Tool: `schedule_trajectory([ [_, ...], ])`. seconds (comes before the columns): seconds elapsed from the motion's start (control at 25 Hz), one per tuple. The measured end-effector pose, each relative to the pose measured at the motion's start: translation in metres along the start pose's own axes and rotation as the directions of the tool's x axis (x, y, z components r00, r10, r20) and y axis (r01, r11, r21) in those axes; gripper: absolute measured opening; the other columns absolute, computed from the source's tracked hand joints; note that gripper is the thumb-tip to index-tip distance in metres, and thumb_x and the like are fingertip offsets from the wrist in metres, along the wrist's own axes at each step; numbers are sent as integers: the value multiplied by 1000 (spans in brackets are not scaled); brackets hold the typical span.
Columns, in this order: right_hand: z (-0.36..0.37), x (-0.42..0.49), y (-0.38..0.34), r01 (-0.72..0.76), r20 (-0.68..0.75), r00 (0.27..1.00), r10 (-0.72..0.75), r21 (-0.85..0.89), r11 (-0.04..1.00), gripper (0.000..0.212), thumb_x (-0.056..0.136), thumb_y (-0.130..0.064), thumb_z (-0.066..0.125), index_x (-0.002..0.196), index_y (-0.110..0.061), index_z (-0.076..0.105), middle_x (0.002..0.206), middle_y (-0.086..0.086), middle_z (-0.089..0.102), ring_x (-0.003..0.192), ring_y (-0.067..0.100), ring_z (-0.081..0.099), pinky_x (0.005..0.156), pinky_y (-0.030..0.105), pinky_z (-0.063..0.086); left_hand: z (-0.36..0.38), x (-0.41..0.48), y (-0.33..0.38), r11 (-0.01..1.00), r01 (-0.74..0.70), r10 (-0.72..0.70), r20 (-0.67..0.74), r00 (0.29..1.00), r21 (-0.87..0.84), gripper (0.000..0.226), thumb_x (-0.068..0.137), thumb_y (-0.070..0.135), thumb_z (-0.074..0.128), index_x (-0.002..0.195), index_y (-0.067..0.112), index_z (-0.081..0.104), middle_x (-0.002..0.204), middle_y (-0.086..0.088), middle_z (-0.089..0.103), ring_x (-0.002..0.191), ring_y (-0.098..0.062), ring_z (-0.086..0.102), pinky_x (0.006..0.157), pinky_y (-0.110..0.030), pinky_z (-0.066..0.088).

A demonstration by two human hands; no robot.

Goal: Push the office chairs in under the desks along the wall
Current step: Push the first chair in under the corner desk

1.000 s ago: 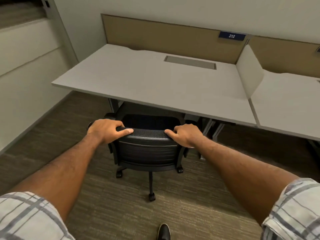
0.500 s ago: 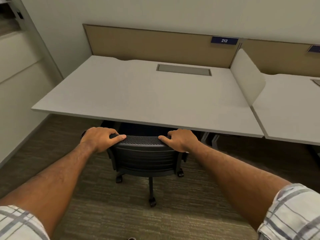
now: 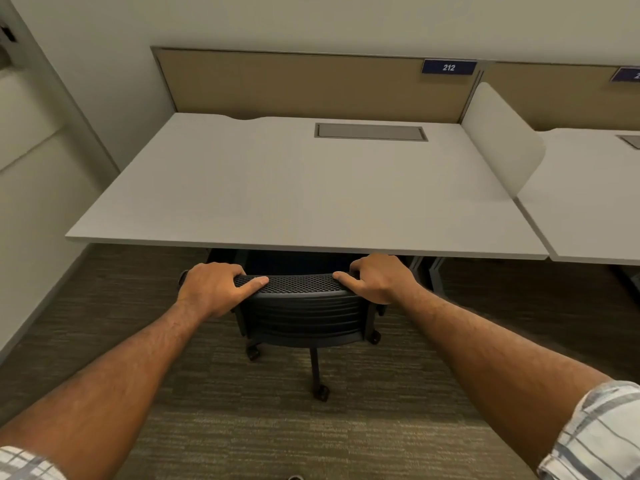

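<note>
At the near edge of the white desk (image 3: pixel 294 188), a black office chair (image 3: pixel 301 317) stands with its seat under the top and its backrest just short of the edge. The left hand (image 3: pixel 214 289) and right hand (image 3: pixel 379 280) each clamp a top corner of the backrest, thumbs on the mesh. Far back, the desk's grey cable hatch (image 3: pixel 370 132) lies closed.

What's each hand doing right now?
Left hand: gripping the chair backrest top.
Right hand: gripping the same backrest top.
</note>
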State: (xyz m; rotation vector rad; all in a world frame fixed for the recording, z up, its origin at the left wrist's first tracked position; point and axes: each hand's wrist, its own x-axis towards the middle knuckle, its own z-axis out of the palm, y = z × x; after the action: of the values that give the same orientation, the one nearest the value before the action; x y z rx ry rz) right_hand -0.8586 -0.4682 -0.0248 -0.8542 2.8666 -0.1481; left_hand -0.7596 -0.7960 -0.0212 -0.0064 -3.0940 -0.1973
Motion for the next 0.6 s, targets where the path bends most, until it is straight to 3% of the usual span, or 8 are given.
schedule_trajectory([
  [0.28, 4, 3, -35, -38, -26, 999, 38, -13, 999, 86, 82, -89, 14, 79, -23, 70, 67, -6, 63, 66, 11, 60, 64, 35, 50, 1, -5, -35, 999, -27, 26, -14, 1000, -29, 97, 68, 102, 6, 78, 30, 70, 61, 14, 61, 60, -1, 57, 58, -26, 36],
  [0.6, 8, 11, -64, -91, -23, 996, 91, -17, 996, 88, 81, -90, 12, 85, -23, 70, 68, -6, 63, 68, 12, 60, 72, 39, 55, -9, 2, -64, 998, -52, 52, 33, 998, -20, 95, 69, 100, 8, 87, 31, 71, 70, 15, 64, 66, -2, 59, 64, -32, 41],
])
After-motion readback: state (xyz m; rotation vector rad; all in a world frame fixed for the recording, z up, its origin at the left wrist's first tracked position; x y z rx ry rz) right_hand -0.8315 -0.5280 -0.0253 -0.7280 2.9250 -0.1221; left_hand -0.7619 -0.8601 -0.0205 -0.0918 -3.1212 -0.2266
